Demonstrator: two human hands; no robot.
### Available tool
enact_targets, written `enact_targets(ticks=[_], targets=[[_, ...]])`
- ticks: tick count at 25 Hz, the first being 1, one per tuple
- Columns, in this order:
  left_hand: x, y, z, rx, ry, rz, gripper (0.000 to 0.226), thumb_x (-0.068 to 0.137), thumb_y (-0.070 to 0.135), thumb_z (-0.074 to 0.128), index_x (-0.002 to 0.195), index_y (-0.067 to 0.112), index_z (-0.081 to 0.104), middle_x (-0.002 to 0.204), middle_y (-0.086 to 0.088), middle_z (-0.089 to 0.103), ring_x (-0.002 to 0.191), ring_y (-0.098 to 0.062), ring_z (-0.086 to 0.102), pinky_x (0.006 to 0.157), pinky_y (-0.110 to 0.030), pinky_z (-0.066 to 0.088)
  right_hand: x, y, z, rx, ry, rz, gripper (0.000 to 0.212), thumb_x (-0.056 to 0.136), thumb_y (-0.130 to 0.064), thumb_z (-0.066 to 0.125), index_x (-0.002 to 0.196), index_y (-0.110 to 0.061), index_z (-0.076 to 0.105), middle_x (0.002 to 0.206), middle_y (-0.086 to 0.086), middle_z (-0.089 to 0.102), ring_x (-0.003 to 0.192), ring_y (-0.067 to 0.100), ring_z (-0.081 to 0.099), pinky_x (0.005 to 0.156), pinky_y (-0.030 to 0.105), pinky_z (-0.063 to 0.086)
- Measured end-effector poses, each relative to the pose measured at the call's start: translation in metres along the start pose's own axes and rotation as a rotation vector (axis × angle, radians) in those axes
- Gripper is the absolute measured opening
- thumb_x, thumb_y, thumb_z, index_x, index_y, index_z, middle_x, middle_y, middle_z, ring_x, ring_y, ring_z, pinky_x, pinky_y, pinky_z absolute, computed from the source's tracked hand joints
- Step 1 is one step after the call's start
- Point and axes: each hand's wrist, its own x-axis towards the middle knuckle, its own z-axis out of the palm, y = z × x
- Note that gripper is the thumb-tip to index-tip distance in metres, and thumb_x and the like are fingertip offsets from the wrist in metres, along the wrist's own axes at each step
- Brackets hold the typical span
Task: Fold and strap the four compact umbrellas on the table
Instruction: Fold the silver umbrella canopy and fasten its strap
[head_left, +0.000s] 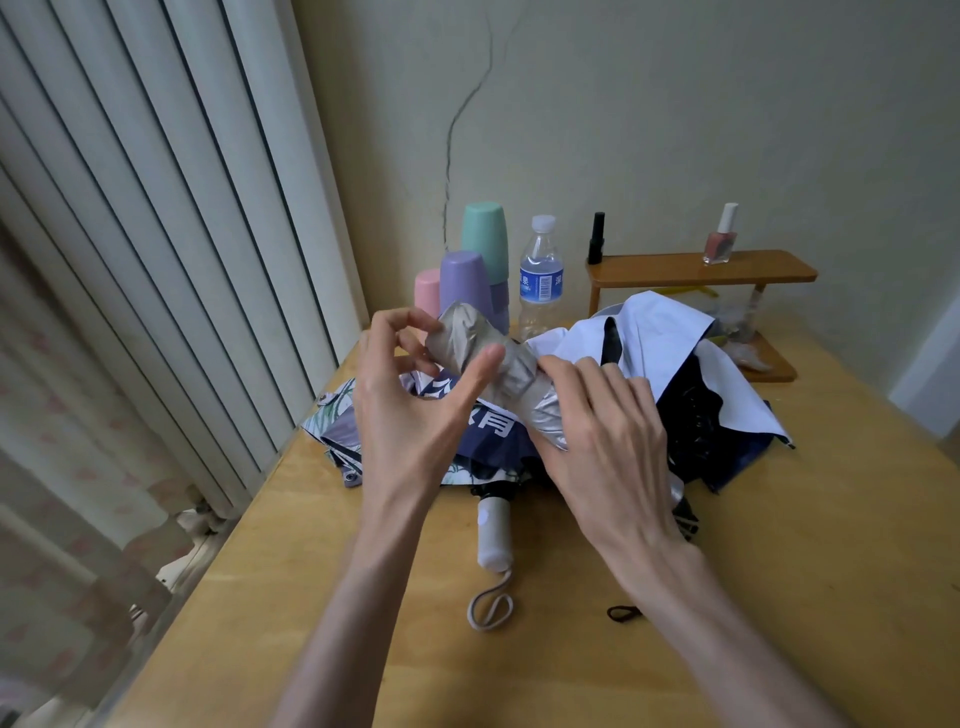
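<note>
A rolled silver-grey umbrella is held above the table between both hands. My right hand grips its lower part, fingers wrapped over the fabric. My left hand is at its upper end, thumb pressed against the roll and fingers curled loosely behind it. Under them lies a heap of unfolded umbrellas: a navy one with white characters, a leaf-patterned one, and a white and black one. A white handle with a beige wrist loop sticks out toward me.
Pastel cups, a water bottle and a small wooden shelf with a nail polish bottle stand at the back by the wall. A black loop lies on the wooden table. Vertical blinds hang at the left.
</note>
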Motion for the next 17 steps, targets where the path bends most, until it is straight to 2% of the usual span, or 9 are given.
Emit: enact_targets(ticks=[2, 5, 7, 9, 12, 15, 17], targets=[[0.0, -0.006, -0.001, 0.079, 0.064, 0.019, 0.031, 0.084, 0.044, 0.088, 0.096, 0.026, 0.065, 0.092, 0.003, 0.06, 0.082, -0.021, 0.063, 0.077, -0.051, 0.059, -0.002, 0.002, 0.002, -0.021, 0.009, -0.037, 0.058, 0.082, -0.027, 0.088, 0.131, -0.012, 0.06, 0.103, 0.007, 0.061, 0.092, 0.031, 0.057, 0.082, 0.044, 0.049], [0.002, -0.01, -0.001, -0.059, 0.036, -0.147, 0.014, 0.092, 0.033, 0.083, 0.092, 0.021, 0.076, 0.092, -0.002, 0.069, 0.081, -0.013, 0.067, 0.071, -0.038, 0.06, -0.006, 0.007, 0.007, 0.022, 0.001, -0.013, 0.058, 0.08, -0.025, 0.089, 0.13, -0.016, 0.063, 0.109, 0.005, 0.062, 0.088, 0.027, 0.062, 0.078, 0.038, 0.05], [0.003, -0.011, -0.002, -0.26, -0.024, -0.348, 0.014, 0.097, 0.025, 0.078, 0.098, 0.011, 0.08, 0.092, -0.001, 0.074, 0.084, -0.009, 0.069, 0.068, -0.027, 0.059, -0.006, 0.013, 0.012, 0.069, -0.026, 0.019, 0.053, 0.083, -0.034, 0.088, 0.129, -0.019, 0.065, 0.11, 0.001, 0.063, 0.077, 0.025, 0.065, 0.064, 0.032, 0.048], [0.004, -0.015, -0.002, -0.332, -0.037, -0.433, 0.019, 0.098, 0.022, 0.075, 0.105, 0.006, 0.08, 0.098, -0.005, 0.078, 0.09, -0.011, 0.071, 0.072, -0.022, 0.06, -0.003, 0.019, 0.016, 0.164, -0.084, 0.034, 0.054, 0.084, -0.048, 0.085, 0.128, -0.022, 0.066, 0.108, -0.003, 0.064, 0.075, 0.026, 0.067, 0.059, 0.032, 0.049], [0.004, -0.014, 0.0, -0.377, -0.016, -0.443, 0.021, 0.098, 0.02, 0.075, 0.107, 0.002, 0.08, 0.105, -0.009, 0.079, 0.093, -0.011, 0.072, 0.074, -0.021, 0.06, -0.002, 0.026, 0.018, 0.38, -0.17, 0.078, 0.057, 0.084, -0.059, 0.078, 0.128, -0.025, 0.066, 0.108, -0.008, 0.063, 0.085, 0.023, 0.069, 0.068, 0.036, 0.057], [0.003, -0.011, 0.002, -0.409, -0.02, -0.424, 0.022, 0.099, 0.02, 0.073, 0.107, 0.0, 0.078, 0.096, -0.001, 0.08, 0.094, -0.012, 0.074, 0.075, -0.021, 0.061, -0.001, 0.025, 0.017, 0.525, -0.167, 0.128, 0.051, 0.086, -0.055, 0.072, 0.127, -0.024, 0.068, 0.108, -0.011, 0.06, 0.087, 0.016, 0.067, 0.072, 0.039, 0.059], [0.004, -0.012, 0.0, -0.45, -0.055, -0.415, 0.025, 0.101, 0.018, 0.071, 0.11, -0.005, 0.075, 0.098, -0.004, 0.08, 0.097, -0.019, 0.076, 0.08, -0.025, 0.062, 0.001, 0.027, 0.016, 0.566, -0.141, 0.136, 0.049, 0.086, -0.051, 0.072, 0.124, -0.021, 0.07, 0.108, -0.01, 0.061, 0.088, 0.014, 0.067, 0.073, 0.038, 0.06]])
